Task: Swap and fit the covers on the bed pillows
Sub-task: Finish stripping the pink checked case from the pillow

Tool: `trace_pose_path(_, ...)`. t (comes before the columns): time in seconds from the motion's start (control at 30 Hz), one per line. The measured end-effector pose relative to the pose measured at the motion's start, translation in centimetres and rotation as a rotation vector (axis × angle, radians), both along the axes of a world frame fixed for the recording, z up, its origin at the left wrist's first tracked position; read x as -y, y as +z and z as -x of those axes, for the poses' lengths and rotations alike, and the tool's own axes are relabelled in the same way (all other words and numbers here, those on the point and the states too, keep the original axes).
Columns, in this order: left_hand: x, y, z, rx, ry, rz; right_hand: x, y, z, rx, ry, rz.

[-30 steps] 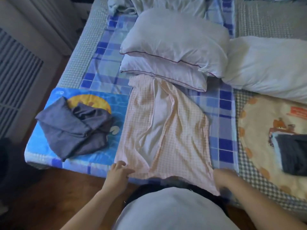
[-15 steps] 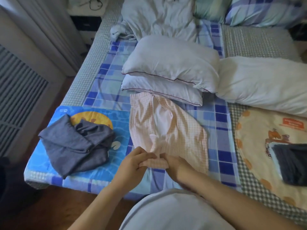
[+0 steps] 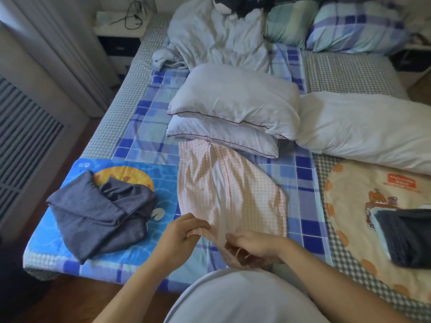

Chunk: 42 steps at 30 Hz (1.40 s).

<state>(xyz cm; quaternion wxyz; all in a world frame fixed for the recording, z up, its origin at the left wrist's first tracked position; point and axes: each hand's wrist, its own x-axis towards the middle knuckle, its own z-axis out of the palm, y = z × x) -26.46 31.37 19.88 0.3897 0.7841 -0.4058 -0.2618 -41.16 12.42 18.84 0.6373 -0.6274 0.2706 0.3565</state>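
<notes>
Fingers (image 3: 198, 230) of left hand (image 3: 179, 236) curl together and pinch the near hem of the pink checked pillow cover (image 3: 229, 192); fingers of right hand (image 3: 254, 247) curl around the same hem just beside them, bunching the cloth underneath the palm. Both hands sit close together at the foot edge of the bed (image 3: 144, 127). Cover lies flat on the blue plaid sheet (image 3: 303, 183), lengthwise, its far end touching the lower of two bare white pillows (image 3: 233, 108), which are stacked one on the other. A larger white pillow (image 3: 363, 127) lies to the right, just beside the stack. Left of the cover, a crumpled dark grey cloth (image 3: 100, 215) rests on a blue printed mat (image 3: 58, 238). Right of the cover, a cream cartoon-print blanket (image 3: 349, 183) carries a folded dark item (image 3: 405, 236). Rumpled pale bedding (image 3: 219, 36) and plaid-covered pillows (image 3: 354, 26) occupy the head end.
</notes>
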Motion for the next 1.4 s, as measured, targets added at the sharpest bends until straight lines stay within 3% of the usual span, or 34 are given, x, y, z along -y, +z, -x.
trace_pose_path(0.13, 0.5, 0.6, 0.4, -0.117, -0.006, -0.013, -0.7, -0.6, -0.4, 0.139, 0.159, 0.148)
trace_pose_path(0.23, 1.0, 1.0, 1.0, -0.276, 0.018, -0.061, -1.1, -0.4, -0.8, 0.144, 0.192, 0.137)
trace_pose_path(0.3, 1.4, 1.4, 1.0, -0.384, 0.068, -0.112, -0.5, 0.2, -1.0, 0.124, -0.115, 0.07)
trace_pose_path(0.37, 1.8, 1.7, 0.7, -0.513, 0.028, -0.174, 2.0, 0.9, -1.0, 0.189, -0.467, 0.203)
trace_pose_path(0.43, 2.7, 2.0, 0.9, -0.64, -0.158, -0.235, 4.9, 2.3, -0.8, 0.366, -0.551, 0.312)
trace_pose_path(0.47, 3.3, 2.2, 1.3, -0.683, -0.277, -0.264, 6.1, 3.0, -0.3, 0.406, -0.441, 0.326)
trace_pose_path(0.5, 4.2, 2.5, 1.8, -0.738, -0.39, -0.277, 7.3, 3.0, 0.4, 0.343, -0.189, 0.379)
trace_pose_path(0.57, 6.2, 2.5, 2.8, -0.881, -0.53, -0.287, 9.2, 1.7, 2.5, 0.024, 0.474, 0.556)
trace_pose_path(0.6, 7.1, 2.2, 3.0, -0.939, -0.514, -0.309, 9.9, 0.6, 4.0, -0.148, 0.707, 0.618)
trace_pose_path(0.67, 9.0, 0.5, 2.9, -0.868, -0.35, -0.369, 11.0, -2.1, 7.9, -0.462, 0.85, 0.673)
trace_pose_path(0.73, 10.1, -2.1, 1.9, -0.705, -0.111, -0.446, 11.4, -3.3, 11.9, -0.726, 0.753, 0.701)
trace_pose_path(0.8, 10.3, -4.9, 0.4, -0.611, 0.039, -0.539, 11.3, -4.3, 15.1, -0.823, 0.612, 0.823)
trace_pose_path(0.87, 10.1, -7.3, -1.2, -0.536, 0.092, -0.63, 11.2, -6.0, 17.1, -0.77, 0.567, 1.035)
trace_pose_path(0.93, 10.2, -9.5, -2.9, -0.416, 0.104, -0.711, 10.7, -7.7, 16.7, -0.64, 0.482, 1.093)
trace_pose_path(1.03, 12.1, -13.7, -6.3, -0.221, 0.1, -0.787, 10.0, -11.1, 12.4, -0.424, 0.249, 0.949)
trace_pose_path(1.17, 16.5, -21.8, -10.4, -0.145, 0.189, -0.966, 7.7, -16.3, 6.4, -0.282, -0.076, 0.712)
trace_pose_path(1.3, 19.2, -27.1, -11.2, -0.008, -0.012, -1.087, 4.2, -18.3, 3.0, -0.249, -0.313, 0.415)
trace_pose_path(1.4, 19.6, -25.5, -9.9, -0.246, 0.077, -0.916, 2.7, -17.7, 2.2, -0.258, -0.377, 0.309)
